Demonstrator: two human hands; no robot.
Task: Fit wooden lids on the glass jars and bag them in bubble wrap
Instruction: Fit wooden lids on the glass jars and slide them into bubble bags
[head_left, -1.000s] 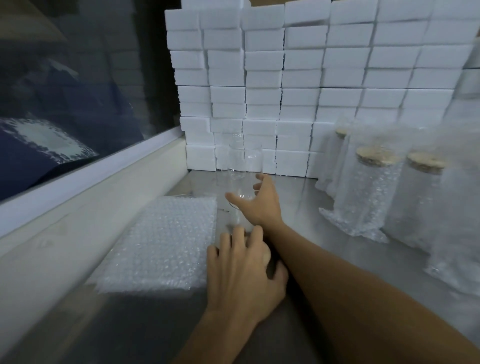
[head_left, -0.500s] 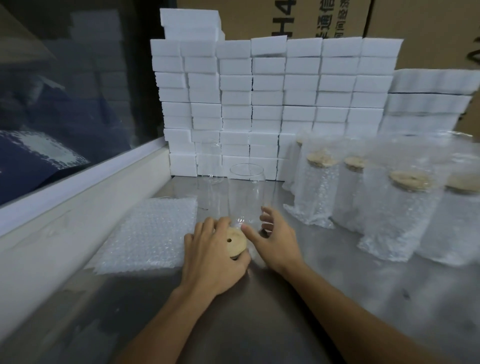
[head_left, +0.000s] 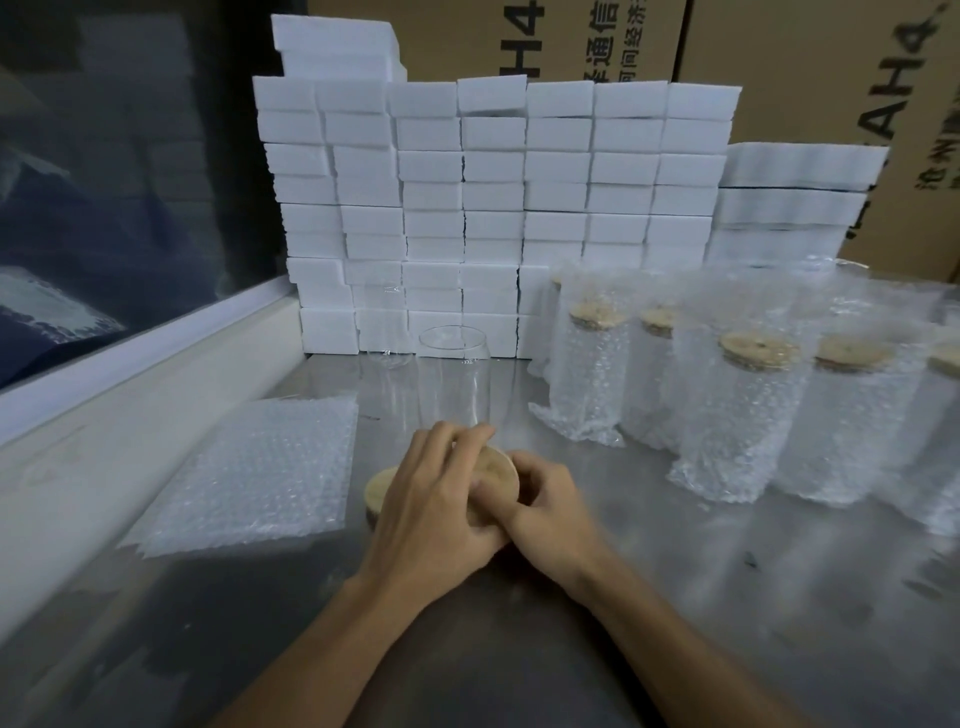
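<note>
Both hands now meet at the wooden lids (head_left: 496, 475) lying on the table (head_left: 649, 597), just in front of the empty glass jar (head_left: 453, 387); half a second ago the right hand (head_left: 543, 512) was still apart, beside the jar. The left hand (head_left: 434, 499) lies over the lids with fingers curved around them, and the right hand pinches the edge of the upper lid, so both grips are closed on wood. It seems that one lid is being separated from the pile. The jar stands upright and uncovered, the flat bubble wrap bags (head_left: 254, 467) wait at the left, and several wrapped jars (head_left: 743, 415) stand at the right.
</note>
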